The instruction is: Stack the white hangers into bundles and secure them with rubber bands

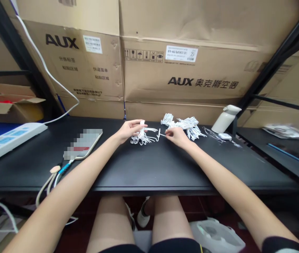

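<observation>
White plastic hooks fill both of the person's hands at the middle of the black bench (pixel 144 168). The left hand (pixel 128 130) is closed around a bundle of hooks (pixel 142 136), thumb on top and fingers curled beneath, so that the curved ends fan out below and to the right of the grip. The right hand (pixel 175 135) lies low on the bench surface, its thumb and forefinger pinched on a single hook (pixel 160 134) whose stem points left toward the bundle; the two are near each other but whether they touch cannot be told.

Just behind the right hand lies a loose pile of hooks (pixel 184 125) on the bench, spreading toward the right. Further right stands a white bottle (pixel 224 118), tilted, with a small white adapter (pixel 225 136) and a thin cable beside its foot. To the left of the left forearm a phone (pixel 86 143) lies flat, a charging cable plugged into its near end. A white power strip (pixel 9 137) sits at the left edge of the bench. Large cardboard boxes (pixel 186 70) printed with AUX stand against the back of the bench.
</observation>
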Tool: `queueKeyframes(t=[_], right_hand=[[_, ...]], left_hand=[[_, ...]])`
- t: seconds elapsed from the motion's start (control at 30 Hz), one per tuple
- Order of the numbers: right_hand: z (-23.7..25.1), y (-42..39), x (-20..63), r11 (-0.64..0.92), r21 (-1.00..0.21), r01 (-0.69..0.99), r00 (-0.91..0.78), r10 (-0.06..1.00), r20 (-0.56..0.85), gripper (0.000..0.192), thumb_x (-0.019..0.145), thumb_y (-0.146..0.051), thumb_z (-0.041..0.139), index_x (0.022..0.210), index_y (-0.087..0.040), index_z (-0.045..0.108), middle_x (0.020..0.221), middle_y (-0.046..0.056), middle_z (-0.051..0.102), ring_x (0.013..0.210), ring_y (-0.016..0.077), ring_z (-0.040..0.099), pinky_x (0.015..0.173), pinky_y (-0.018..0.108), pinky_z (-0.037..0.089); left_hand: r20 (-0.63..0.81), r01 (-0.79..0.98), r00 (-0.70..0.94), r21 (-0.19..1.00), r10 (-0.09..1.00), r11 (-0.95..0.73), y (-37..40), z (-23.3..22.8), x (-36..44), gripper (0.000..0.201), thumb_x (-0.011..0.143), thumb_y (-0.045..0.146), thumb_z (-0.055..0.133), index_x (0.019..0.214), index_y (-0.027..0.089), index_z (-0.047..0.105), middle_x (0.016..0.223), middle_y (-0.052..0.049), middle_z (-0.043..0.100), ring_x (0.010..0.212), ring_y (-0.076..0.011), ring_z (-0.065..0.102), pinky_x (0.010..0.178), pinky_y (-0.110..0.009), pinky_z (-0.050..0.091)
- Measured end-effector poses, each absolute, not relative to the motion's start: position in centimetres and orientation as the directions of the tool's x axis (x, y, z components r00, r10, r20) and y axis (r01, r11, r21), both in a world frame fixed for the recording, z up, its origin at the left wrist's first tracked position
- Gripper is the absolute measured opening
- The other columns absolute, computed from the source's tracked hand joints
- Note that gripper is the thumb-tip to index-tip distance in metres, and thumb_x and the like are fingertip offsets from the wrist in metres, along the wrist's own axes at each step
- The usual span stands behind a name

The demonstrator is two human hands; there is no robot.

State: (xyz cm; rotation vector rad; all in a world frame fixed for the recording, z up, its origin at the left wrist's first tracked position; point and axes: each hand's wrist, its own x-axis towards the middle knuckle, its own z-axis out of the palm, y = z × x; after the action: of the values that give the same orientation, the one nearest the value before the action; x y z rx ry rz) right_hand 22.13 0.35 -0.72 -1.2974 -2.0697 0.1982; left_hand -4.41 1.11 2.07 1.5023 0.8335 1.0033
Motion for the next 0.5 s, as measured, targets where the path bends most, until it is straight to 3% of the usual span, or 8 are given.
queueKeyframes(t=[0.1, 0.17, 0.27, 0.5], right_hand=[[0.0, 0.4, 22.5, 0.485, -0.659, 0.575, -0.035, 0.82, 0.572, 0.016, 0.07, -0.023, 0.068, 0.082, -0.013, 0.07, 0.074, 0.008, 0.072, 0.071, 0.0222, 0.069, 0.073, 0.036, 0.054], [0.6, 0.0, 22.2, 0.477, -0.775, 0.414, 0.047, 0.839, 0.542, 0.025, 0.067, -0.031, 0.073, 0.084, -0.013, 0.07, 0.075, 0.009, 0.072, 0.071, 0.0224, 0.069, 0.072, 0.036, 0.055], [1.2, -0.7, 21.3, 0.461, -0.838, 0.292, 0.001, 0.876, 0.482, 0.029, 0.062, -0.034, 0.077, 0.08, -0.013, 0.07, 0.075, 0.009, 0.072, 0.071, 0.0225, 0.069, 0.071, 0.036, 0.056], [0.8, -1.8, 19.5, 0.415, -0.878, 0.24, -0.197, 0.906, 0.374, 0.024, 0.061, -0.029, 0.076, 0.079, -0.014, 0.07, 0.07, 0.006, 0.072, 0.068, 0.0202, 0.069, 0.071, 0.035, 0.056]], left_hand=[[0.14, 0.001, 0.451, 0.988, 0.882, -0.157, 0.9, 2.2, -4.5, 0.054, 0.068, 0.045, 0.075, 0.115, 0.02, 0.062, 0.122, -0.016, 0.062, 0.1, -0.0279, 0.066, 0.076, -0.035, 0.052], [0.141, 0.006, 0.47, 0.987, 0.871, -0.163, 0.8, 2.2, -4.4, 0.055, 0.067, 0.045, 0.075, 0.115, 0.02, 0.062, 0.123, -0.017, 0.062, 0.099, -0.0277, 0.066, 0.075, -0.034, 0.051], [0.147, 0.026, 0.477, 0.983, 0.867, -0.18, 0.6, 2.3, -4.4, 0.057, 0.067, 0.047, 0.075, 0.116, 0.02, 0.062, 0.123, -0.017, 0.061, 0.099, -0.0265, 0.065, 0.072, -0.031, 0.051], [0.137, 0.096, 0.509, 0.972, 0.85, -0.214, 0.0, 2.8, -4.0, 0.06, 0.067, 0.048, 0.074, 0.119, 0.02, 0.06, 0.122, -0.015, 0.063, 0.1, -0.025, 0.063, 0.071, -0.03, 0.05]])
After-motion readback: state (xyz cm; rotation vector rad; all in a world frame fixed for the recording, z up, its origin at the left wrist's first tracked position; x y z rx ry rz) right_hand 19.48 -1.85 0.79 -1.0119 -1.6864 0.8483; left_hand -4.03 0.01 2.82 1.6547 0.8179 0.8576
